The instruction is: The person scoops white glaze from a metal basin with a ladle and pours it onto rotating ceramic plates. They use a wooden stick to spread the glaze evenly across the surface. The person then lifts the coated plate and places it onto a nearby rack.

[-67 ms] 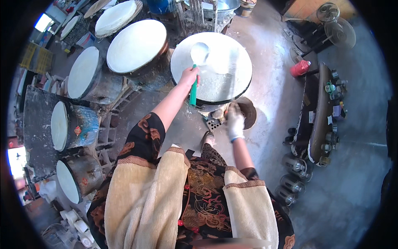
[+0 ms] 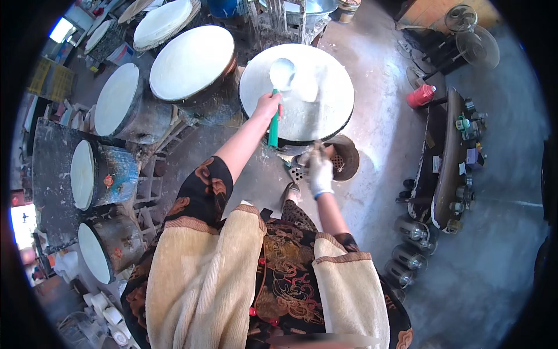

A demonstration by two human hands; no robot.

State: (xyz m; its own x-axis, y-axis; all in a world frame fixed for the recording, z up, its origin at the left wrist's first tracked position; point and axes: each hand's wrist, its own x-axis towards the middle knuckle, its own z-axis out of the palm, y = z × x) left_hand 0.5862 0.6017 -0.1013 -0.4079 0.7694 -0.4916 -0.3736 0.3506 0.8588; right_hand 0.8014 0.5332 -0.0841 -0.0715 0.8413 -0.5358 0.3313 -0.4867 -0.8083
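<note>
Ahead of me is a large round pan (image 2: 337, 81) with a dark rim, its flat surface covered in a white layer. My left hand (image 2: 267, 106) is closed around the green handle of a ladle (image 2: 283, 74), whose pale round bowl hangs over the left of the pan. By the near rim, my right hand (image 2: 319, 174) wears a white glove with fingers curled. A long thin tool (image 2: 319, 113), smeared by motion, reaches from it across the white layer; its exact kind cannot be made out.
A dark round bucket (image 2: 352, 156) stands beside the pan's near right. Several drum-shaped stands with white round tops, such as one (image 2: 192, 64), line the left. At right are a red flask (image 2: 421, 96), a long bench (image 2: 444, 163) with small items, and a fan (image 2: 476, 45).
My right hand and its thin tool have shifted slightly left. The ladle has moved a little up and right with my left hand.
</note>
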